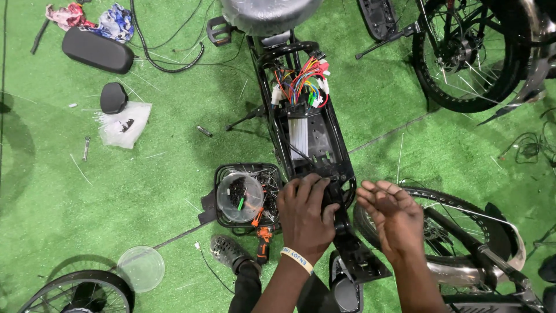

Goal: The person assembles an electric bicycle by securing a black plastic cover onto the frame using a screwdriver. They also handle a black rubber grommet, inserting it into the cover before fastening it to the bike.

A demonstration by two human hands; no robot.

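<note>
While the frame lies open on green turf, these are the particulars.

Left hand: the left hand, with a pale wristband, presses palm-down on the near end of the black scooter frame, fingers curled over a dark part under them; what they clasp, if anything, is hidden beneath the hand.

Right hand: the right hand hovers just right of the frame, fingers spread and empty, above a spoked wheel.

Frame: it runs away from the person toward a black seat; a silver controller box lies in its open bay.

Wiring: a bundle of coloured wires bunches loose at the bay's far end.

At the left: a black wire basket touches the frame's near left side and holds a clear tub of dark fasteners; an orange cordless driver lies at the basket's near edge, beside a sandalled foot.

Farther off: a clear lid, a bag of white cable ties and a black pad sit well apart on the turf.

Risk: judged from here, weight on the near end could tip or slide the frame on the soft turf, knock the basket and scatter fasteners; loose wires could snag or be pinched.
</note>
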